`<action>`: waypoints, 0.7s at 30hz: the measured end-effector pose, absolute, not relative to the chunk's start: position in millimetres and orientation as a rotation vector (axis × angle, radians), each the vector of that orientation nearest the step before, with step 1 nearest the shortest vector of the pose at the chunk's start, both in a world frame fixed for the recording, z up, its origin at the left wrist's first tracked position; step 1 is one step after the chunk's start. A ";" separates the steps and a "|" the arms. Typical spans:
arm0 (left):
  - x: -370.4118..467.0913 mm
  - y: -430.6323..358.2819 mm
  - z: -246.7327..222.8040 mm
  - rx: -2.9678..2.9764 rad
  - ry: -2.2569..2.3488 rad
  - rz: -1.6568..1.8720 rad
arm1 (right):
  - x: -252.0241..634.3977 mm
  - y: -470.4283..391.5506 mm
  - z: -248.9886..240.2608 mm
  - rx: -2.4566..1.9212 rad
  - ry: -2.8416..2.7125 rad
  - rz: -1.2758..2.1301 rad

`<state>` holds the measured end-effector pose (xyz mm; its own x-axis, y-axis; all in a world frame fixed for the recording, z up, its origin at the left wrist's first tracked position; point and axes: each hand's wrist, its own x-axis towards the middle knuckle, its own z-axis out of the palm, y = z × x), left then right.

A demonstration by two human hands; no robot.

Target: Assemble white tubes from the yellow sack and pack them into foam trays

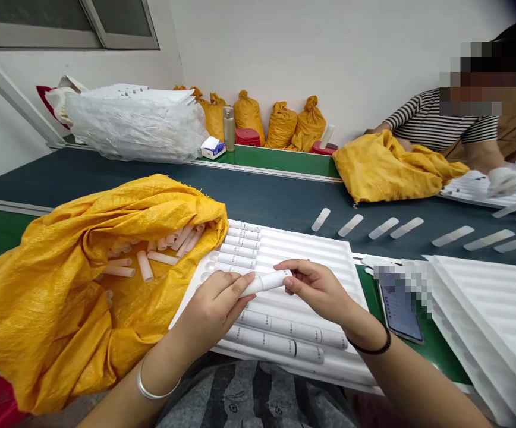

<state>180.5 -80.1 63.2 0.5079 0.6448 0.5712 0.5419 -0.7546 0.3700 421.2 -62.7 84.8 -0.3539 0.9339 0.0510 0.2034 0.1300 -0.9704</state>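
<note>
A white printed tube (267, 282) is held level above a ridged white tray (302, 249). Around its left end are the fingers of my left hand (216, 303). The thumb and fingertips of my right hand (318, 288) pinch its right end. Several printed tubes (242, 251) lie in the grooves at the tray's left side, and longer ones (280, 326) lie across its near part. Left of the tray, a yellow woven sack (39, 285) gapes open, with several plain white tubes (144, 266) inside.
Several translucent tubes (383, 227) stand or lie on the dark belt (280, 205). A phone (399, 306) and stacked white trays (485, 297) are at the right. Across the belt, a person in a striped top (440, 119) works beside a yellow sack (387, 169). Plastic-wrapped material (137, 125) sits back left.
</note>
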 end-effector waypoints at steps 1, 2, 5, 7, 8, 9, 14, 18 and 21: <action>179.9 -80.8 63.0 2.632 1.026 1.069 | 421.1 -62.8 84.4 -1.118 -1.654 1.327; 179.2 -81.4 62.9 2.667 1.016 1.057 | 421.1 -62.5 83.6 -1.125 -1.618 1.389; 177.3 -82.5 62.0 2.786 0.981 0.992 | 420.3 -60.3 78.5 -1.149 -1.491 1.615; 177.0 -82.1 60.8 2.859 0.949 0.927 | 418.9 -58.4 74.2 -1.172 -1.426 1.758; 177.5 -81.6 60.2 2.882 0.934 0.903 | 418.3 -57.8 72.5 -1.184 -1.417 1.807; 178.3 -80.9 59.7 2.885 0.930 0.899 | 417.8 -57.7 71.4 -1.189 -1.431 1.819; 187.5 -79.6 59.5 2.648 0.999 1.002 | 417.8 -64.4 74.0 -1.067 -1.926 1.257; 190.7 -85.5 53.0 2.480 0.982 0.976 | 415.3 -64.5 79.5 -1.026 -2.175 1.111; 186.0 -94.3 41.5 2.327 1.054 0.987 | 408.0 -57.4 85.6 -1.004 -2.299 1.148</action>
